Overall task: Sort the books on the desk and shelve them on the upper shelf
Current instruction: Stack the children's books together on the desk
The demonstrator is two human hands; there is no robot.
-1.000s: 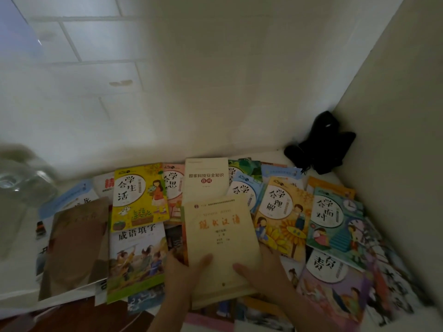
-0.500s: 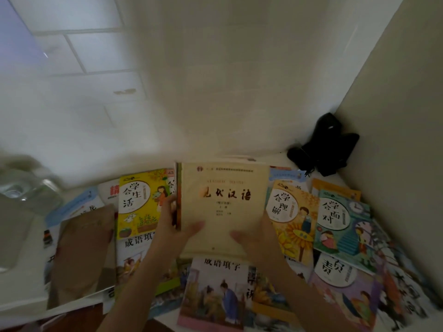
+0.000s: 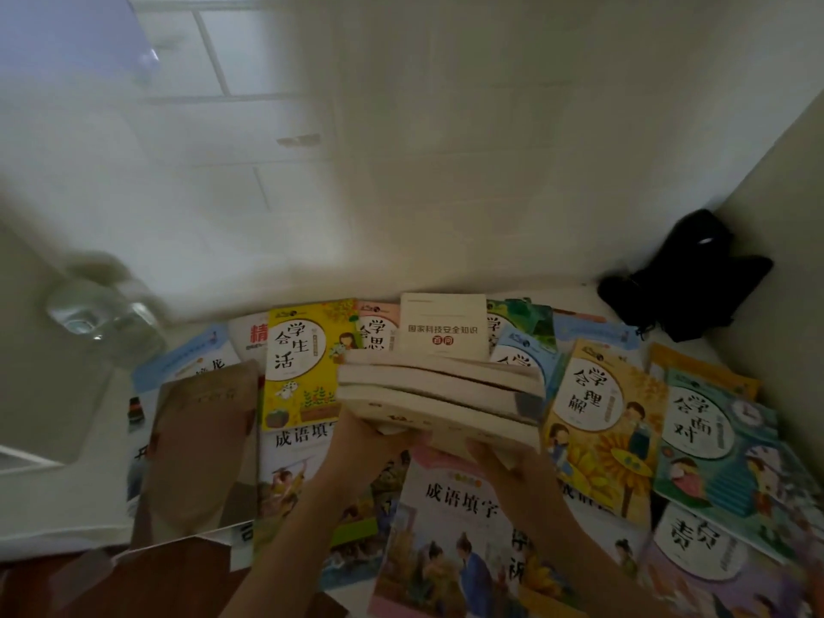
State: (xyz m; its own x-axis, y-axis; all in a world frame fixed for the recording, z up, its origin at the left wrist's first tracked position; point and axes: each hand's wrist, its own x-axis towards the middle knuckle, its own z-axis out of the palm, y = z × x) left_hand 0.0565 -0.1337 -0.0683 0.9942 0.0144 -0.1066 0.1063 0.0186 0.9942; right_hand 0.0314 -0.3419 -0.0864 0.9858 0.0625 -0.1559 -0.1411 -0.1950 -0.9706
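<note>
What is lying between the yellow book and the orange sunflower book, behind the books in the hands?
In the head view, a cream booklet lies flat between the yellow book and the orange sunflower book, with partly covered pink, green and blue covers beside it.

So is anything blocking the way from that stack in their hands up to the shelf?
The shelf is out of view, so that cannot be told. Both hands hold the stack clear above the desk's books; only bare wall shows beyond.

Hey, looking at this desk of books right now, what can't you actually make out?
Head view only:
- Cream-covered stack of books in both hands: covers tipped away, title unreadable.
- Upper shelf: outside the frame.
- Clear glass jar: motion-blurred.
- Black object in the corner: too dark to identify.
- Left hand grip: fingers hidden beneath the stack.
</note>
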